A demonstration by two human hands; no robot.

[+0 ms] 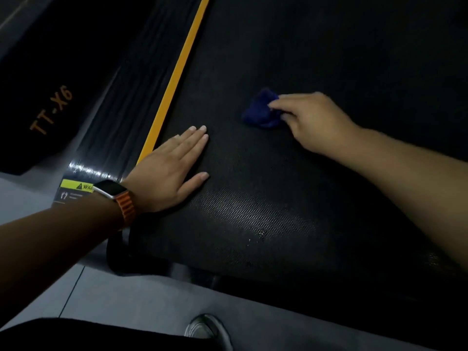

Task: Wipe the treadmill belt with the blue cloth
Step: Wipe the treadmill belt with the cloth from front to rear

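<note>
Treadmill belt (304, 59): a dark, finely dotted surface that fills most of the view and runs from the near end up and away; a dull, paler patch shows close to its near edge
Floor (152, 300): grey, below and left of the treadmill's end
Side rail (141, 79): black and ribbed, lying along the belt's left side
Black panel (38, 72): left of the rail, with orange lettering "TT-X6" (52, 110)
Yellow stripe (177, 72): a narrow line between rail and belt
Left hand (172, 171): spread flat, palm down on the belt just beside the stripe, fingers straight, thumb out to the side, holding nothing
Right hand (314, 120): reaches in from the right, fingers and thumb pinching the cloth against the belt; slightly blurred
Blue cloth (258, 112): bunched into a dark blue wad on the belt, near its middle, under the right fingertips
Shoe (205, 328): a toe on the floor at the bottom edge
Warning sticker (73, 190): yellow and black, at the rail's near end, partly hidden by the wrist
Watch (110, 188): on the left wrist, with an orange strap
</note>
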